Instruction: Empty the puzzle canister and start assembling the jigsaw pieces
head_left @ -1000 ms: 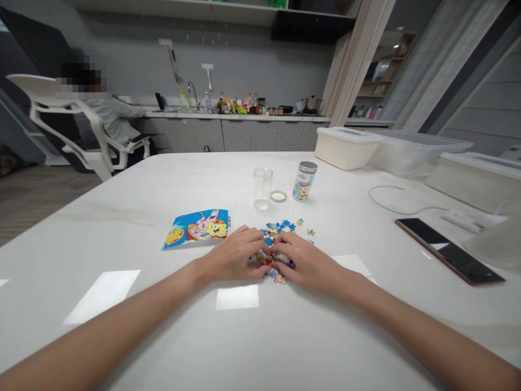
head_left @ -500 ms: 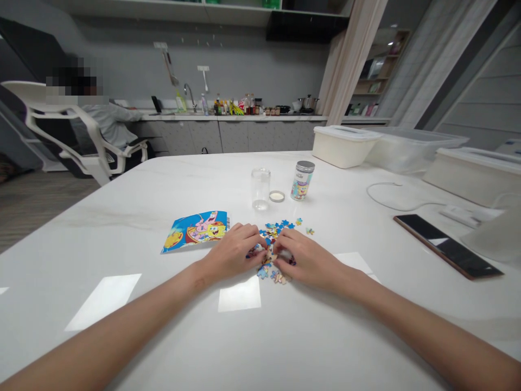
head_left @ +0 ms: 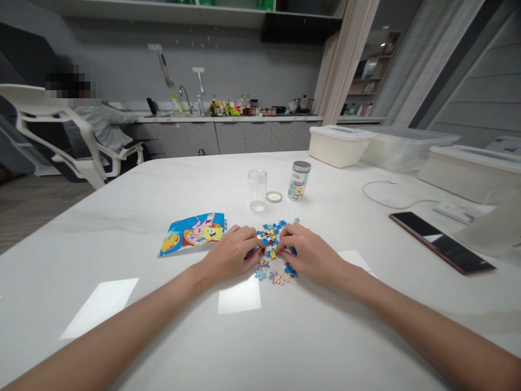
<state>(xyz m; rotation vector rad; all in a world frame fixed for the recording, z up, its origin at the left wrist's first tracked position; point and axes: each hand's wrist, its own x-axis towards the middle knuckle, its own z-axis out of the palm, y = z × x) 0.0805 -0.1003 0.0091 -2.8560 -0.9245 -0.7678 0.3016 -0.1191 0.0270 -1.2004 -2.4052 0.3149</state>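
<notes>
On the white table, just right of the picture card, the left hand and right hand curled over the puzzle pieces, fingertips down; whether either pinched a piece could not be told. Light, flat sliding probably suited best, lest pieces scatter.

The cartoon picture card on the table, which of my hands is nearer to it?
Left. The left hand rests just right of the picture card, close to its corner; the right hand lies farther right, beyond the puzzle pieces.
</notes>
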